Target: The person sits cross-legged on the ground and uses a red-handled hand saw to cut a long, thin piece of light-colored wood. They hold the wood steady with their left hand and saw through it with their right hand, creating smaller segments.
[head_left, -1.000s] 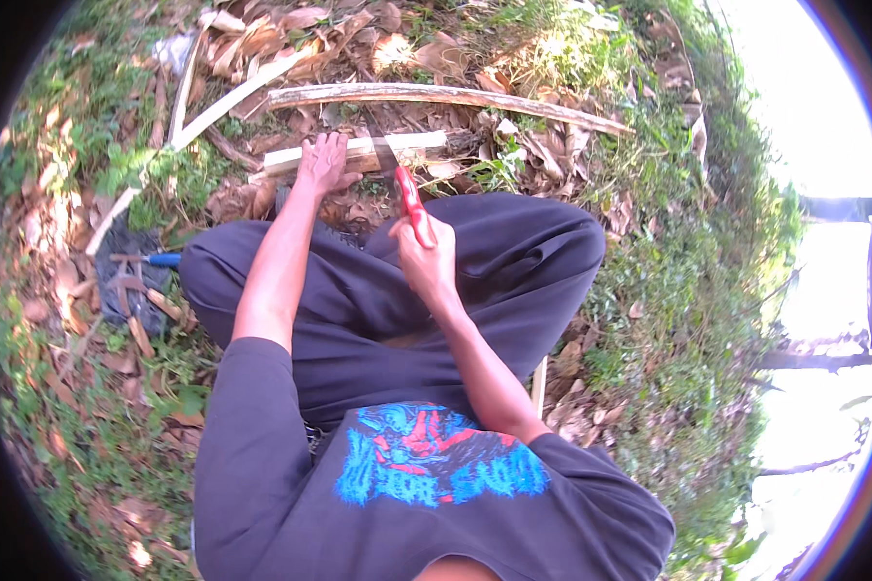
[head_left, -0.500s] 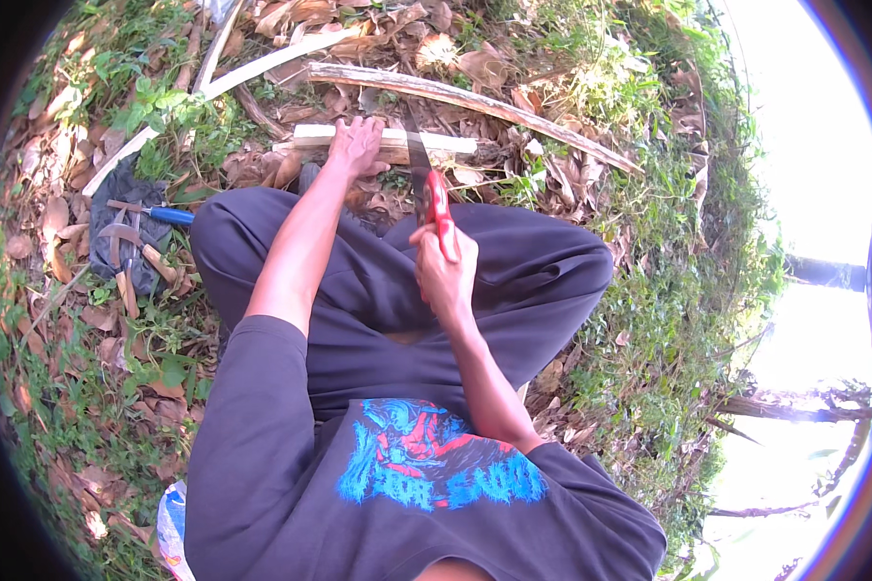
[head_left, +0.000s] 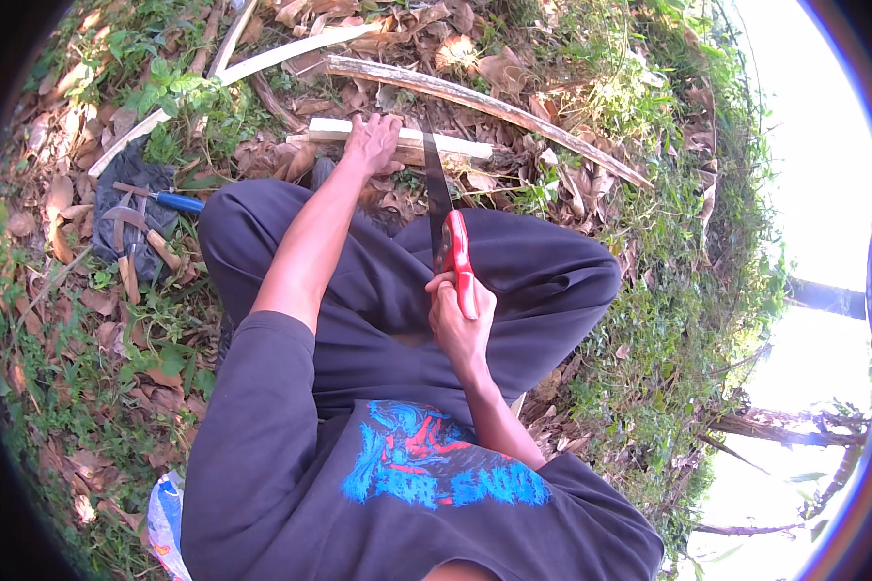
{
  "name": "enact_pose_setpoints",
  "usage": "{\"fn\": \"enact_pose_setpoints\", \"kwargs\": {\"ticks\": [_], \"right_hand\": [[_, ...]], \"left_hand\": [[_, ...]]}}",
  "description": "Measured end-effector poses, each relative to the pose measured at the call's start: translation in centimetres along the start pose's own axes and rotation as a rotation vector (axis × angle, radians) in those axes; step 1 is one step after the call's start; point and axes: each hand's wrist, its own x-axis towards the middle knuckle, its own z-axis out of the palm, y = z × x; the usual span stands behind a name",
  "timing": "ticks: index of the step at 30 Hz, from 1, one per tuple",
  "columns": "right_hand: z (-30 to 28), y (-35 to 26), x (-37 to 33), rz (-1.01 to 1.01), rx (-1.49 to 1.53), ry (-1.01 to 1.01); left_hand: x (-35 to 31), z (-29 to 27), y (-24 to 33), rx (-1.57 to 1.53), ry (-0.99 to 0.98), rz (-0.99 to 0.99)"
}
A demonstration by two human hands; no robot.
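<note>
A pale, squared strip of wood (head_left: 455, 144) lies crosswise in front of my legs, with a rougher piece of wood showing beneath it. My left hand (head_left: 373, 142) is over the strip left of its middle, fingers curled across it and pressing it down. In my right hand (head_left: 462, 315) is a handsaw with a red handle (head_left: 460, 242), the fingers wrapped round the grip. Its dark, narrowing saw blade (head_left: 437, 179) points away from me and crosses the strip just right of my left hand. Whether the teeth are in a cut is too small to tell.
At left, a blue-handled hammer (head_left: 176, 201) and a wooden-handled tool with a curved metal head (head_left: 163, 250) lie on black plastic (head_left: 145, 174). A long split piece of wood (head_left: 484, 105) and pale strips (head_left: 291, 53) lie beyond on dry leaves and grass.
My right hand has drawn the saw back toward me, so less blade reaches past the strip. My left hand stays on the wood; the whole view has shifted slightly.
</note>
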Motion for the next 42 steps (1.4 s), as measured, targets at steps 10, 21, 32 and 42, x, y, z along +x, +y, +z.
{"fn": "enact_pose_setpoints", "kwargs": {"ticks": [10, 21, 32, 42], "right_hand": [[0.4, 2.3, 3.4, -0.129, -0.022, 0.052], [0.8, 1.5, 3.8, -0.213, -0.053, 0.056], [-0.8, -0.4, 4.4, -0.247, -0.182, 0.081], [0.3, 0.5, 6.4, -0.200, -0.010, 0.055]], "left_hand": [[-0.2, 0.4, -0.2, 0.008, 0.076, 0.039], [0.0, 0.5, -0.1, 0.051, 0.101, 0.064], [0.5, 0.8, -0.5, 0.080, 0.082, 0.127], [0.9, 0.1, 0.6, 0.115, 0.020, 0.061]]}}
